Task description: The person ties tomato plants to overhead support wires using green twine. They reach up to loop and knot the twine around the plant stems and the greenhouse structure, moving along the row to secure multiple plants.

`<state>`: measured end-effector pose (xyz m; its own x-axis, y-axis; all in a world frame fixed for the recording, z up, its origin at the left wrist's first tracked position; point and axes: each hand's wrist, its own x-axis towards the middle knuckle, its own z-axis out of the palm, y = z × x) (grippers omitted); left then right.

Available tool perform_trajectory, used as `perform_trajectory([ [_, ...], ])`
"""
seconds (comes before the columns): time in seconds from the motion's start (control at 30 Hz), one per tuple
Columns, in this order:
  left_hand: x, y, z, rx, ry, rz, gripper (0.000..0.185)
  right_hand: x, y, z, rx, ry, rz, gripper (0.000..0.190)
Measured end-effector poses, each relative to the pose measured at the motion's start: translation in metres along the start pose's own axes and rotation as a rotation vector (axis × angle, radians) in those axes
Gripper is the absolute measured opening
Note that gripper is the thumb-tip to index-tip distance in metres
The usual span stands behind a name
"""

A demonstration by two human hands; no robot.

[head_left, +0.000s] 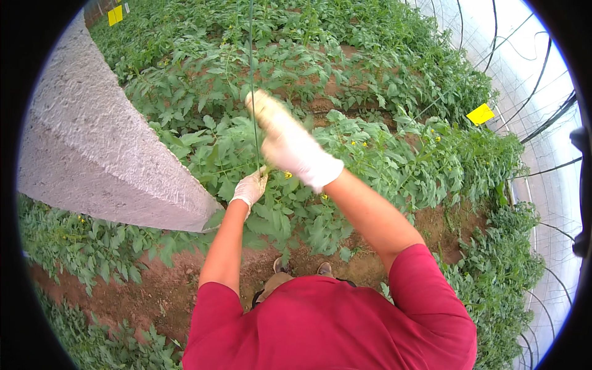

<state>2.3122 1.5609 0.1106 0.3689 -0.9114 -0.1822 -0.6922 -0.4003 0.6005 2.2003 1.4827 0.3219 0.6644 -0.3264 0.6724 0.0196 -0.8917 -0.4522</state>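
A dark green string (253,92) hangs from the top of the view down among tomato plants (282,222). My left hand (251,189), in a thin whitish glove, pinches the lower part of this string beside a pale green stem. Above it, my right hand (289,138) is raised next to the string, gloved too and blurred by motion. Its fingers point up and to the left, and whether they grip anything is unclear. Yellow flowers (287,175) show among the leaves just right of my left hand.
A thick, rough concrete pillar (125,152) slants in close on my left. Plant rows stretch ahead and behind, with bare soil (171,282) between them. Yellow cards (480,114) hang over the foliage. Translucent greenhouse sheeting (550,185) with dark lines curves along the right.
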Motion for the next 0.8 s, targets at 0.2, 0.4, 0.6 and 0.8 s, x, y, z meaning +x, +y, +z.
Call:
perform_trajectory([
  [0.2,0.001,-0.024,-0.005,0.380,-0.049,0.141,0.039,0.027,0.068,-0.046,-0.051,0.028,0.438,0.032],
  [0.4,0.007,-0.050,-0.002,0.726,-0.198,0.415,0.043,0.005,0.098,0.062,0.315,-0.784,0.584,0.026],
  [0.6,0.009,-0.058,-0.015,0.820,-0.331,0.279,0.045,0.023,0.044,0.079,0.085,-0.976,0.631,0.057],
  [0.8,0.008,-0.035,-0.017,0.766,-0.312,0.325,0.056,0.027,0.012,0.072,-0.185,-1.111,0.535,0.054],
])
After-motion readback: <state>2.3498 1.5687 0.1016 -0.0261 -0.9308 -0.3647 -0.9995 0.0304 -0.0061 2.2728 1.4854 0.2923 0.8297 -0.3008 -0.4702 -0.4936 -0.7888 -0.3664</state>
